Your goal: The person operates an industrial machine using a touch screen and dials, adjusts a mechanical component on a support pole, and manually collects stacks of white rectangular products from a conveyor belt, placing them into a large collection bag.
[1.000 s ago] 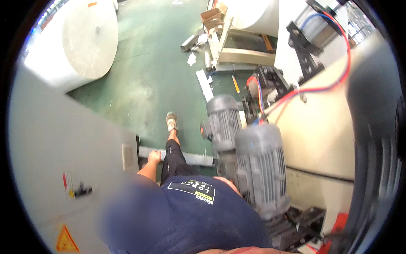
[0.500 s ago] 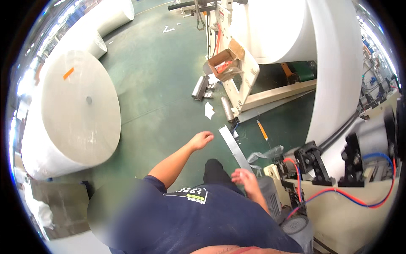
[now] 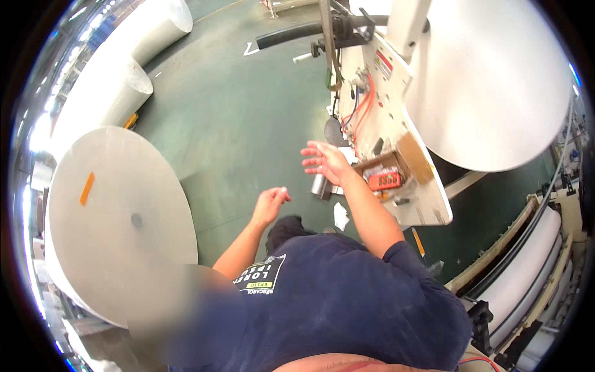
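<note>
- Green floor (image 3: 235, 111) fills the middle of the view, with big white paper rolls standing along its left side; the nearest roll (image 3: 118, 217) shows its flat end, an orange strip and a small core hole.
- Much is hidden: the person's dark shirt (image 3: 347, 304) covers the lower view, and a blurred patch masks the lower left.
- Right hand (image 3: 325, 162) is raised with fingers spread wide, holding nothing, just beside the machine's cream side plate (image 3: 396, 118).
- Left hand (image 3: 271, 203) hangs over the floor, fingers loosely curled and empty.
- A red box (image 3: 384, 180) sits in a tray near the plate's lower edge; smaller bits there are too small to tell.
- A metal cylinder (image 3: 319, 185) lies on the floor below the right hand.
- A huge roll (image 3: 496, 87) mounted on the machine is cut off at the right edge.
</note>
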Available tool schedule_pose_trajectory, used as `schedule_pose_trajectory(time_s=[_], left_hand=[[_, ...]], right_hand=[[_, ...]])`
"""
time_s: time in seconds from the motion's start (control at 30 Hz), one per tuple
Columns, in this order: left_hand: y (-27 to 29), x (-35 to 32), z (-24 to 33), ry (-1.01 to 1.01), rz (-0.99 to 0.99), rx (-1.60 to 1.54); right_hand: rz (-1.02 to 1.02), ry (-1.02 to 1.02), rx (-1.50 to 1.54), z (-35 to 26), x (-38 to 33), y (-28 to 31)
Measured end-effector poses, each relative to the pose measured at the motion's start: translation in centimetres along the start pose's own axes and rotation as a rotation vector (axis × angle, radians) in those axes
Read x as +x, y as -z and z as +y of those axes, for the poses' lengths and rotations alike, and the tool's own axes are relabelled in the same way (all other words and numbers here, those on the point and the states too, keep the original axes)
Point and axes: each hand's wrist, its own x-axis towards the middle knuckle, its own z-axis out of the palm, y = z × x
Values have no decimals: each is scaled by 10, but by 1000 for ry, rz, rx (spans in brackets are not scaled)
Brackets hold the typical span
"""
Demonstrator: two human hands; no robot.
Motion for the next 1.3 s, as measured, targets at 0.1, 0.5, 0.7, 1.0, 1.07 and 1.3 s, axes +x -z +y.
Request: schedule_pose_trajectory(time_s=[0.1, 0.5, 0.7, 1.0, 1.07, 1.3], left_hand=[[83, 138, 18, -120, 66, -44], [91, 619, 64, 397, -1181, -912], [108, 625, 195, 701, -1283, -634], [95, 704, 179, 424, -1367, -84], [78, 696, 138, 490, -1350, -140], [72, 631, 190, 892, -1548, -644]], right_hand=[[36, 30, 54, -59, 128, -8], [414, 598, 785, -86, 401, 35], [1149, 749, 744, -168, 401, -70], [798, 699, 333, -118, 476, 6], [880, 695, 390, -102, 463, 5], [964, 659, 322, -140, 394, -44]])
